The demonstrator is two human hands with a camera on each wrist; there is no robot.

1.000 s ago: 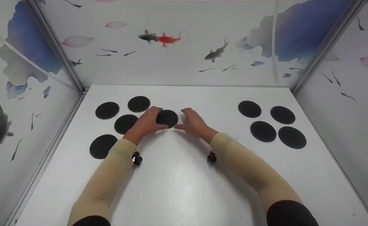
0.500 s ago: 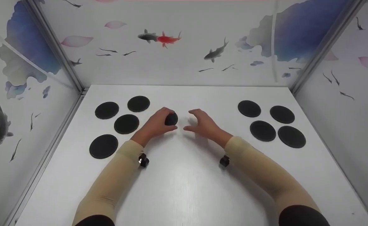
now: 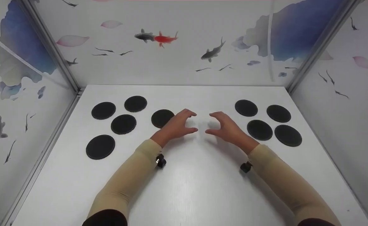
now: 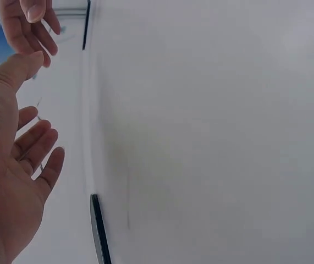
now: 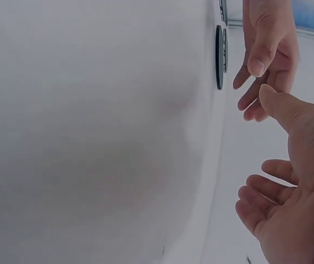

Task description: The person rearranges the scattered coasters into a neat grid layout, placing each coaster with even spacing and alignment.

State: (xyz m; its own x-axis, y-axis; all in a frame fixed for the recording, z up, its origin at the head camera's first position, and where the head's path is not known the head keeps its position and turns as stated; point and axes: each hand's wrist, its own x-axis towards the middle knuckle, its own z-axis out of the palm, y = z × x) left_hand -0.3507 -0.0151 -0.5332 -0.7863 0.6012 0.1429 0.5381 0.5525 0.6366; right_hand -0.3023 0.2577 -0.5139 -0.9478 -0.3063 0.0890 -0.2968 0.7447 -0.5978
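Observation:
My left hand (image 3: 177,125) hovers over the middle of the white table (image 3: 184,188), thumb and fingers apart and bent, holding nothing. Just behind it lies a flat black disc (image 3: 160,118), its right edge partly covered by the hand. Facing it across a narrow gap is my right hand (image 3: 228,127), thumb and fingers likewise spread, nothing between them. The left wrist view has my left palm (image 4: 8,176) on the left and a dark disc edge (image 4: 98,228) low in the picture. In the right wrist view, my right palm (image 5: 305,203) is at the right.
Several similar discs lie flat at the left, among them a front one (image 3: 100,147) and a back one (image 3: 135,104). More lie at the right, including a rear disc (image 3: 246,107) and a front disc (image 3: 288,135). Printed walls (image 3: 184,72) enclose the table on three sides.
Both hands have moved to the right. My left hand has passed from the middle disc's left side across it, and the disc stays in place. The gap between the hands is a little wider.

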